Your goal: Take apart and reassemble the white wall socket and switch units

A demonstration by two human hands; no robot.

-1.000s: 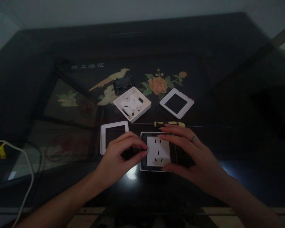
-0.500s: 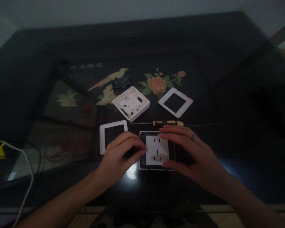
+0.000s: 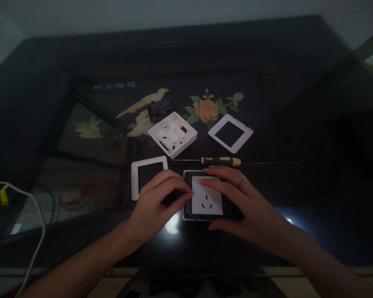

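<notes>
A white wall socket [image 3: 206, 205] with a dark surround and a white outer edge lies flat before me. At its left side, my left hand [image 3: 161, 198] pinches thumb and forefinger together over the dark surround. Whatever is in that pinch is too small to make out. Across the socket's right part spreads my right hand [image 3: 242, 198], fingers on the top edge and face, thumb at the near edge, gripping it. The fingers cover the upper slots. Partly behind my left hand lies a white cover frame [image 3: 134, 182].
Beyond the socket lies a screwdriver [image 3: 220, 161] with a yellow and black handle. Farther back are a white mounting box [image 3: 174, 134], a black socket insert [image 3: 162, 110] and a second white frame [image 3: 230, 133]. A white cable [image 3: 37, 207] with a yellow tag runs at left.
My right hand has shifted left over the socket. Its fingers now cover the upper slots, and its thumb has moved down to the near edge. My left hand keeps its pinch.
</notes>
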